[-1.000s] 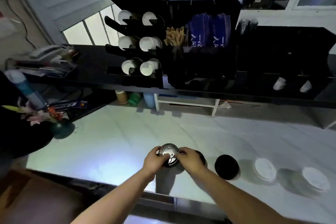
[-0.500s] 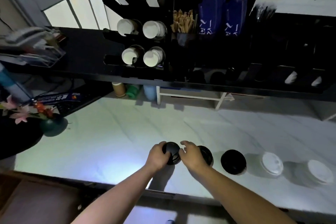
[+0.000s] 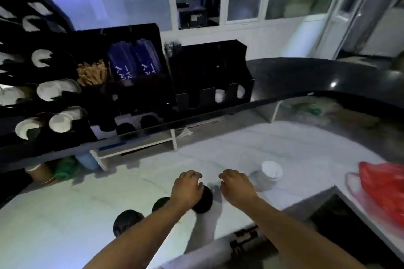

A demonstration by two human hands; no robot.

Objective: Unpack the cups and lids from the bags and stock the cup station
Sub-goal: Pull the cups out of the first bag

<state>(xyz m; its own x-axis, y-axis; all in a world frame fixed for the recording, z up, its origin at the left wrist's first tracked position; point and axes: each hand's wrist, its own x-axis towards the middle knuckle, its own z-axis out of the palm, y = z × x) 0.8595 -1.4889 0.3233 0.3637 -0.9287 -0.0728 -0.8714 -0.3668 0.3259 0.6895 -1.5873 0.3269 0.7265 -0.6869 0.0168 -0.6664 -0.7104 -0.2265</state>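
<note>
Counter edge (image 3: pixel 301 200) near | left grip (image 3: pixel 187 188) at black lids (image 3: pixel 204 202), hold unclear | right grip (image 3: pixel 237 185) slack, empty

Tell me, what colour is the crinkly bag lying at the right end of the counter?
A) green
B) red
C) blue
B: the plastic bag lying at the right end of the white counter is bright red.
</note>
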